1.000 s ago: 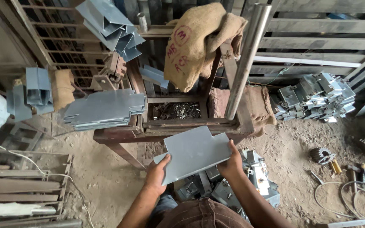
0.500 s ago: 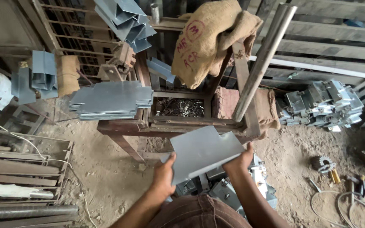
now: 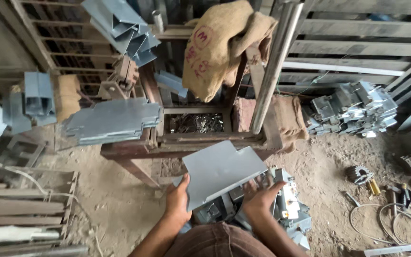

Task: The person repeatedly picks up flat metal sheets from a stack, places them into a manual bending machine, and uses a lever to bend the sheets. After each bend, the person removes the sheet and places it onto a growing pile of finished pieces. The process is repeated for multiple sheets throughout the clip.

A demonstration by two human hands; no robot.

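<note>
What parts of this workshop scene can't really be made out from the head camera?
- Underside of the grey metal sheet: faces away in the head view.
- Left hand and right hand: some fingers hidden under the sheet.
- Small parts in the bench tray: too small and dark to identify.
- Tools on the dirt floor: too small to tell apart.

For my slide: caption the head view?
Both hands, left hand and right hand, hold a grey metal sheet before a rusty stand.
</note>
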